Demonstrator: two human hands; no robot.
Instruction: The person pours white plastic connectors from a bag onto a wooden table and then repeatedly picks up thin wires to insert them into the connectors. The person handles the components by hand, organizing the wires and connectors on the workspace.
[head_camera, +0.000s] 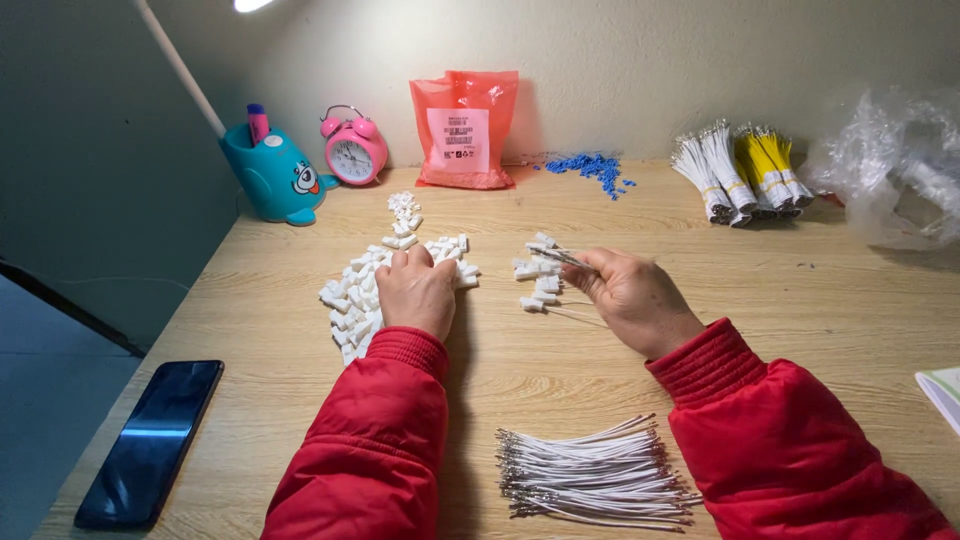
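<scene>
Wooden table (820, 300), light grain, wall along far edge.
Clear crumpled plastic bag (890, 170) at far right corner.
Red sleeves (370, 440) in from near edge, both arms.
Red plastic pouch (465, 128) upright against wall, far edge centre.
Teal cartoon pen holder (275, 175) at far left corner, pink alarm clock (352, 148) just beside it on the right.
Dark phone (150, 440) flat at near left corner, screen off.
Loose bunch of white wires (595, 475) near the near edge, centre, metal terminals at their left ends.
Bundled white and yellow wires (740, 170) at far edge, right of centre.
Pile of white connector housings (365, 280) left of centre.
Left hand (415, 290) palm down on that pile, fingers curled into the pieces; grip on any single piece not visible.
Right hand (630, 295) right of centre, well apart from the left, fingers pinched on thin white wires (560, 257) pointing left.
Small cluster of white housings (538, 272) at the wire tips, just beside the right fingertips.
Blue small parts (592, 168) scattered at far edge, centre.
</scene>
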